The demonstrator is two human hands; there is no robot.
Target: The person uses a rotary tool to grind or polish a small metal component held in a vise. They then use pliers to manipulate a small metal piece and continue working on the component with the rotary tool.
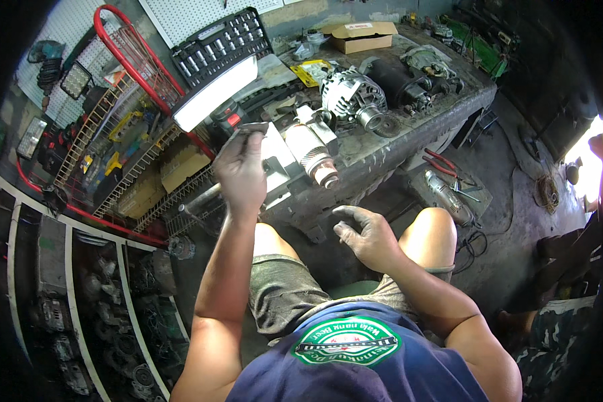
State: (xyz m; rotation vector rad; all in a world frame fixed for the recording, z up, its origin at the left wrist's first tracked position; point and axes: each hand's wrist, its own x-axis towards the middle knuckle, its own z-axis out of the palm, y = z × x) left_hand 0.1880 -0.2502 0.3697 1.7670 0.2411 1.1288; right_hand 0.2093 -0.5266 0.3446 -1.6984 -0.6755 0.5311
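Note:
My left hand [240, 175] is raised at the bench's front edge. Its fingers and thumb are pinched together, with a thin dark flat piece [253, 126] at their tips; its kind is unclear. Just right of it, a metal armature [307, 149] with a toothed, copper-coloured end lies at the bench edge, beside a pale metal block [275, 157]. My right hand [367, 240] hovers over the gap between my knees, fingers curved and apart, holding nothing. Beyond the armature, an alternator [352, 95] with a pulley sits next to a dark cylindrical motor [396, 82].
A bright white lamp panel [216, 94] leans over the bench before an open socket set [221, 45]. A cardboard box [360, 39] stands at the back. Left is a red-framed wire rack [124, 57]. Red-handled pliers [442, 165] and a grinder-like tool [447, 195] lie low at right.

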